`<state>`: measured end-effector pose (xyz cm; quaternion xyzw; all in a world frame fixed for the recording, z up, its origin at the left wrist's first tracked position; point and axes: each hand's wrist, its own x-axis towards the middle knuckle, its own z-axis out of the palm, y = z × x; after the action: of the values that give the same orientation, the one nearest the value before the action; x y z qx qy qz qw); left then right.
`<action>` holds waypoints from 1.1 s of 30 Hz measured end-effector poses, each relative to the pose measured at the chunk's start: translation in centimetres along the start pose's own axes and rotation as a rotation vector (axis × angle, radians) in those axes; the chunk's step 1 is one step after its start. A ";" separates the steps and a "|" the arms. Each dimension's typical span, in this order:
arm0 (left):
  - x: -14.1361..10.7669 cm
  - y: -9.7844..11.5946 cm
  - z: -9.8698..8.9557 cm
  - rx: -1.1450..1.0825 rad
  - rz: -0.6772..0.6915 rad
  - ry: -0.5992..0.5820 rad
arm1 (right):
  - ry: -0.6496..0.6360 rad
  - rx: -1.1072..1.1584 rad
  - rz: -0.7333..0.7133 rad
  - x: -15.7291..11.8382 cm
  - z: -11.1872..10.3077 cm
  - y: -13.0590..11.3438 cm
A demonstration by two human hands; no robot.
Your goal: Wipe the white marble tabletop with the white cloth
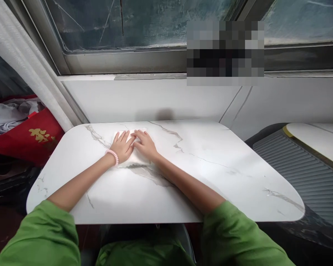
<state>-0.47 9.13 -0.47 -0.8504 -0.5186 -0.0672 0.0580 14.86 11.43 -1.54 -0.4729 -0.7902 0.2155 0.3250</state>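
Note:
A white cloth point(133, 159) with a scalloped lower edge lies folded on the white marble-patterned table point(211, 184), left of its middle. My left hand point(123, 146) rests flat on the cloth's left side, fingers spread and pointing away from me; a pink beaded bracelet point(113, 156) circles that wrist. On the right part of the cloth lies my right hand point(145, 144), fingers stretched out and slightly bent, angled toward the left. Its fingertips meet or overlap the side of my left hand. Both palms are hidden from view.
Behind the table is a white wall panel point(144, 98) below a framed window point(141, 26). A pale curtain point(30, 55) hangs at left, beside a red bag point(27, 136) with gold print holding fabric. To the right stand a grey ribbed seat point(299, 177) and another white tabletop point(322, 140).

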 end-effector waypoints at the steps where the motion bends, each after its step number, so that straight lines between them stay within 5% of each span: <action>1: -1.9 0.2 -0.3 -0.007 0.027 0.014 | -0.018 0.014 0.003 -1.4 0.3 -1.1; 9: -16.5 3.7 -4.3 -0.014 0.064 0.079 | -0.332 0.026 -0.176 -12.1 0.8 -10.0; 15: -19.0 5.0 -5.1 -0.001 0.002 0.038 | -0.420 -0.045 -0.296 -13.4 1.0 -11.3; 21: -15.3 1.6 -4.0 0.009 -0.082 -0.078 | -0.287 -0.130 -0.307 -9.1 3.5 -9.9; 27: -5.7 -5.6 -2.7 0.010 -0.238 -0.263 | -0.163 -0.282 -0.243 1.0 6.2 -7.1; 33: 1.5 -11.3 -0.8 0.060 -0.178 -0.192 | -0.121 -0.332 -0.163 9.1 7.5 -4.7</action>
<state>-9.87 15.45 0.89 -0.8015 -0.5968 0.0254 0.0273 3.51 17.06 -0.94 -0.4407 -0.8685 0.0832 0.2108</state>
